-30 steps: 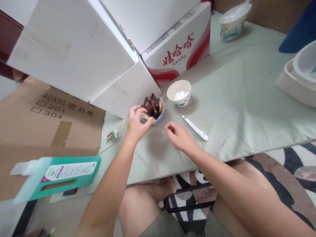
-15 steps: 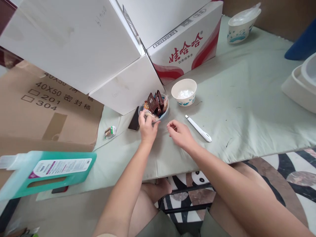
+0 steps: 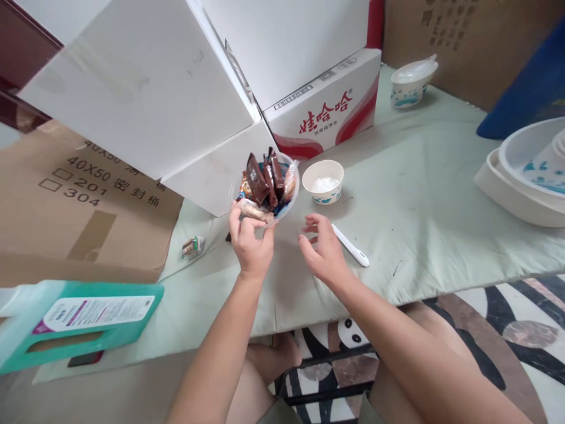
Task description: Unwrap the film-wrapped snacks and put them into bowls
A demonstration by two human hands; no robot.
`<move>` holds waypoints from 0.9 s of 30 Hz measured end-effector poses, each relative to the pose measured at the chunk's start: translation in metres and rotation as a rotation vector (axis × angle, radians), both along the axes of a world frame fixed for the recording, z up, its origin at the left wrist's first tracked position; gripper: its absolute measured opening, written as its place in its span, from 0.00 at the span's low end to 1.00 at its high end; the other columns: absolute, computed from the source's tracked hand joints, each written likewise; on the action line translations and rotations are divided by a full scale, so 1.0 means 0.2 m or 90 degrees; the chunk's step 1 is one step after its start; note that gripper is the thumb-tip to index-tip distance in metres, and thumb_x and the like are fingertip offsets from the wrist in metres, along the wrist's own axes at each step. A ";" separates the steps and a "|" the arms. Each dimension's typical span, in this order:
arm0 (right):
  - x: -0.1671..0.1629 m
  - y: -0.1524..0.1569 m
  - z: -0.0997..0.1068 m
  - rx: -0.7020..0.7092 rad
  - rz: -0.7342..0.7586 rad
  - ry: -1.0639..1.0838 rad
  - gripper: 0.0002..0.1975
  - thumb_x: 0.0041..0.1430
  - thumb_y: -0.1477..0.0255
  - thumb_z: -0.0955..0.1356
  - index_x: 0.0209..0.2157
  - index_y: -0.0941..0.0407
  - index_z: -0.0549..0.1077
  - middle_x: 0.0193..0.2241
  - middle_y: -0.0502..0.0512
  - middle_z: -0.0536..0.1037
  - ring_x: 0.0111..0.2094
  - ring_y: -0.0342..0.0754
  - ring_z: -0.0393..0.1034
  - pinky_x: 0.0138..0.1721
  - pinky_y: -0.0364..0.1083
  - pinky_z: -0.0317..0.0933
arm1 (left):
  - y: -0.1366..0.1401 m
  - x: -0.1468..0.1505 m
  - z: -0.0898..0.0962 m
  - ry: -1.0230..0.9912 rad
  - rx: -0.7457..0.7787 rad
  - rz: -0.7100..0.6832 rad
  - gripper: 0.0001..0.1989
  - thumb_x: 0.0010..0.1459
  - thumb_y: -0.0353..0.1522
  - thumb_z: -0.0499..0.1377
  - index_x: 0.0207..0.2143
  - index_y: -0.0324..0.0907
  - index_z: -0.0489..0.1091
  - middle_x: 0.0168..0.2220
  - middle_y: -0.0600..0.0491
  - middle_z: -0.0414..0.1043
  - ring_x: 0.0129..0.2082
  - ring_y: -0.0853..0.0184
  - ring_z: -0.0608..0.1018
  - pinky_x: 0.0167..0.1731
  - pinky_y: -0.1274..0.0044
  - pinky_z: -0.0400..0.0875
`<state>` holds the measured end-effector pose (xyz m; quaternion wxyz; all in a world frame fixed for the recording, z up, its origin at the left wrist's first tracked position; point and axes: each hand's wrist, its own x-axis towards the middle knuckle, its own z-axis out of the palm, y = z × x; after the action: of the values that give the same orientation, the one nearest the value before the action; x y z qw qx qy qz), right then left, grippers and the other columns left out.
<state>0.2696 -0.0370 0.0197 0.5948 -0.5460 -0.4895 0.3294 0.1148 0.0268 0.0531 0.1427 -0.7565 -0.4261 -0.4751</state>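
Observation:
My left hand (image 3: 251, 244) grips the near rim of a clear plastic bowl (image 3: 290, 205), which looks lifted and tilted toward me. Inside the bowl are several brown wrapped snack packets (image 3: 258, 179) and a pale snack in a clear wrapper (image 3: 256, 212). To the right, my right hand (image 3: 321, 247) hovers over the cloth with its fingers apart and nothing in them. Just beyond it lies a white utility knife (image 3: 352, 246), its far end partly behind my fingers. A paper bowl (image 3: 323, 182) with clear plastic inside stands behind my right hand.
White cartons (image 3: 212, 171) and a red-and-white water carton (image 3: 326, 121) stand at the back. On the left are a small wrapped snack (image 3: 192, 247), a brown carton (image 3: 88, 218) and a green liquid jug (image 3: 97, 315). Nested white basins (image 3: 507, 182) and another paper bowl (image 3: 410, 88) sit right.
My left hand has raised and tilted the plastic bowl of snacks, drawing it slightly left. The fingers of my right hand have spread from a curled pose. The whole view has shifted a little.

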 end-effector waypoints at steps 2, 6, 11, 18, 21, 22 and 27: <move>0.05 0.00 0.01 0.109 -0.113 -0.027 0.23 0.58 0.70 0.65 0.55 0.52 0.59 0.51 0.62 0.68 0.49 0.53 0.71 0.44 0.54 0.68 | -0.02 0.13 0.09 0.020 0.014 -0.044 0.11 0.57 0.34 0.66 0.30 0.44 0.65 0.59 0.41 0.68 0.65 0.53 0.69 0.62 0.57 0.67; 0.20 -0.01 0.05 0.230 -0.294 -0.144 0.26 0.56 0.73 0.65 0.56 0.49 0.57 0.51 0.59 0.64 0.52 0.54 0.66 0.50 0.59 0.67 | -0.03 0.46 0.18 0.039 0.019 -0.148 0.11 0.57 0.30 0.66 0.30 0.44 0.65 0.58 0.45 0.68 0.65 0.55 0.68 0.63 0.58 0.67; 0.40 0.00 0.03 0.124 -0.438 -0.079 0.26 0.55 0.75 0.62 0.57 0.51 0.58 0.55 0.61 0.63 0.56 0.54 0.64 0.57 0.62 0.62 | 0.06 0.87 0.08 0.069 -0.097 -0.261 0.10 0.56 0.28 0.66 0.31 0.43 0.66 0.59 0.46 0.68 0.64 0.56 0.69 0.62 0.60 0.68; 0.58 0.11 0.00 -0.058 -0.404 0.207 0.29 0.59 0.67 0.61 0.62 0.56 0.59 0.64 0.68 0.60 0.64 0.54 0.60 0.66 0.59 0.54 | 0.25 1.25 -0.09 0.140 -0.282 -0.282 0.10 0.51 0.25 0.67 0.30 0.44 0.69 0.57 0.47 0.71 0.60 0.56 0.71 0.61 0.60 0.69; 0.61 0.13 0.02 -0.090 -0.380 0.256 0.31 0.58 0.66 0.62 0.64 0.56 0.58 0.67 0.68 0.58 0.68 0.54 0.55 0.69 0.59 0.49 | 0.30 1.36 -0.13 0.176 -0.327 -0.272 0.10 0.52 0.24 0.66 0.30 0.45 0.69 0.59 0.47 0.69 0.63 0.57 0.70 0.62 0.62 0.68; 0.61 0.13 0.03 -0.095 -0.373 0.264 0.32 0.58 0.67 0.62 0.64 0.56 0.58 0.67 0.66 0.58 0.69 0.54 0.54 0.69 0.59 0.48 | 0.31 1.40 -0.14 0.184 -0.332 -0.270 0.09 0.53 0.24 0.66 0.30 0.44 0.69 0.60 0.47 0.68 0.63 0.57 0.69 0.62 0.63 0.68; 0.63 0.13 0.03 -0.099 -0.361 0.327 0.32 0.59 0.67 0.62 0.65 0.53 0.56 0.68 0.63 0.59 0.69 0.53 0.54 0.69 0.59 0.50 | 0.42 1.59 -0.18 0.199 -0.345 -0.282 0.06 0.57 0.28 0.66 0.36 0.44 0.72 0.63 0.46 0.65 0.65 0.57 0.67 0.62 0.64 0.68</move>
<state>0.3961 -0.0113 0.0257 0.7222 -0.6027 -0.1278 0.3144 0.4321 0.1105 0.0164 -0.1052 -0.9039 -0.3357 -0.2434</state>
